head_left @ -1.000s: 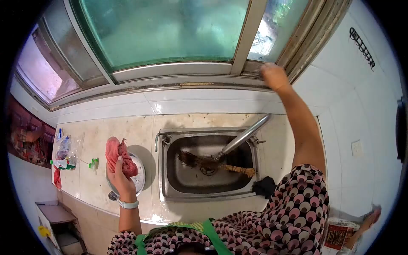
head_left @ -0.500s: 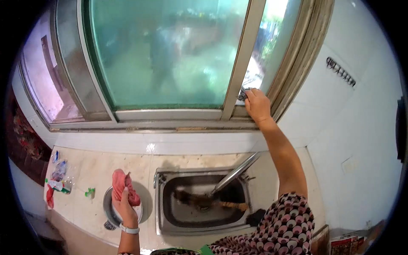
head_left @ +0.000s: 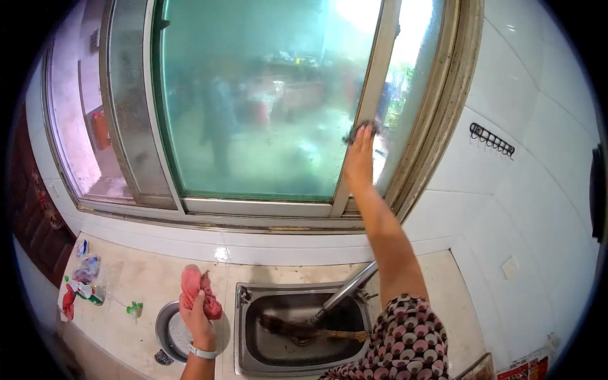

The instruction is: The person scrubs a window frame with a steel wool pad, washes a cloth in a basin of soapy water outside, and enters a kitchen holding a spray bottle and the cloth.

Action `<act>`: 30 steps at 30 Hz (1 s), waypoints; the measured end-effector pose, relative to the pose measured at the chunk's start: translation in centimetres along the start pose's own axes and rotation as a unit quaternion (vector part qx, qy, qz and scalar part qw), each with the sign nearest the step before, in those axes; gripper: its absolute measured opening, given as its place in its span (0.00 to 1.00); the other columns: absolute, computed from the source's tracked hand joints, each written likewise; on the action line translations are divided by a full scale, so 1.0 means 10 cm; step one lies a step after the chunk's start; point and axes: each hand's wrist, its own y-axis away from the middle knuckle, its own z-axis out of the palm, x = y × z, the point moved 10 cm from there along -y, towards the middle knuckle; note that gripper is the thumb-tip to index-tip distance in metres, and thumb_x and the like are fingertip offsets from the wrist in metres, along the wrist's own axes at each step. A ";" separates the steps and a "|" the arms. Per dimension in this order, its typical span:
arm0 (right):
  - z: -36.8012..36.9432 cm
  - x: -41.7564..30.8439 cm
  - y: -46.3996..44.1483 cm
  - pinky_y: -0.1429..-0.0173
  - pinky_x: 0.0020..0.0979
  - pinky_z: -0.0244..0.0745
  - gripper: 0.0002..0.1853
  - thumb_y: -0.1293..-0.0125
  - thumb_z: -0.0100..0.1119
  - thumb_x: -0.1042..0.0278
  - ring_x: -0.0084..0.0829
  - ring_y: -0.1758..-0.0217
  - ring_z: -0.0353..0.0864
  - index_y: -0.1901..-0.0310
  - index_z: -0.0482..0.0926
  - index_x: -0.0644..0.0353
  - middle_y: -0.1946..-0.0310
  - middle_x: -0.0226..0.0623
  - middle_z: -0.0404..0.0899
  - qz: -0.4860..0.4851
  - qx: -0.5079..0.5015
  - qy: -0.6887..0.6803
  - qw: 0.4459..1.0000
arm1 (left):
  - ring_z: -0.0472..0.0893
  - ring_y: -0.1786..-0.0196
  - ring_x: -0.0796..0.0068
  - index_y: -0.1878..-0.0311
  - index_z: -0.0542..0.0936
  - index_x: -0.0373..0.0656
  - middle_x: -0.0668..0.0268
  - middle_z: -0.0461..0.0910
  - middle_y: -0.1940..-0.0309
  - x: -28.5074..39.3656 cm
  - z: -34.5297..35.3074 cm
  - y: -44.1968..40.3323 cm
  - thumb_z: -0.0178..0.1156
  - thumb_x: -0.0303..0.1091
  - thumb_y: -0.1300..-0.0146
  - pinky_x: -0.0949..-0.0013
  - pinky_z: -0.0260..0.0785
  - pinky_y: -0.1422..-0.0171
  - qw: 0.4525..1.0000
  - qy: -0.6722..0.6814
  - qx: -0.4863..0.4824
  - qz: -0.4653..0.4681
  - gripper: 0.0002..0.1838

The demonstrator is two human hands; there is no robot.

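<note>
My right hand [head_left: 361, 161] reaches up to the window and presses a dark steel wool scrubber [head_left: 352, 131] against the metal sash frame [head_left: 372, 82], its fingers lying over the scrubber. Beside that frame is the green frosted glass pane [head_left: 253, 107]. Low in the view, my left hand [head_left: 199, 322] is closed around a crumpled pink cloth [head_left: 197, 288]. It hovers over the metal bowl [head_left: 166, 316] on the counter, and the wrist and cloth hide part of the bowl.
A steel sink [head_left: 253, 361] holds a brush with a wooden handle [head_left: 342, 335], and a metal faucet [head_left: 347, 290] angles over it. Spray bottle [head_left: 85, 290], red cloth [head_left: 68, 303] and green nozzle [head_left: 134, 308] lie at the counter's left. A hook rack [head_left: 493, 140] hangs on the right wall.
My right hand has moved up and left with the scrubber, from the gap beside the sash onto its frame. The view has tilted up. My left hand still holds the pink cloth.
</note>
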 end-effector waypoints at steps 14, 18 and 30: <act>-0.62 0.12 -1.74 0.36 0.38 0.59 0.27 0.38 0.39 0.69 0.47 0.37 0.59 0.37 0.53 0.66 0.35 0.49 0.52 0.011 0.042 0.029 0.999 | 0.72 0.49 0.75 0.45 0.64 0.36 0.63 0.71 0.51 0.37 1.73 0.08 0.55 0.25 0.42 0.71 0.62 0.43 0.952 0.084 -0.287 -0.073 0.21; -0.25 0.12 -0.93 0.35 0.36 0.57 0.33 0.45 0.43 0.79 0.48 0.38 0.60 0.35 0.50 0.64 0.33 0.44 0.47 0.011 -0.012 0.072 0.997 | 0.72 0.49 0.75 0.45 0.65 0.35 0.63 0.72 0.51 0.64 2.22 -0.08 0.53 0.27 0.41 0.70 0.62 0.43 0.929 0.128 -0.344 -0.050 0.20; -0.30 0.13 -0.85 0.32 0.43 0.49 0.30 0.44 0.41 0.75 0.47 0.36 0.57 0.37 0.54 0.65 0.34 0.45 0.51 0.012 -0.046 0.066 0.997 | 0.73 0.51 0.68 0.43 0.66 0.39 0.57 0.72 0.53 1.55 2.90 -0.61 0.56 0.26 0.44 0.72 0.64 0.47 0.756 -0.306 -0.191 0.546 0.24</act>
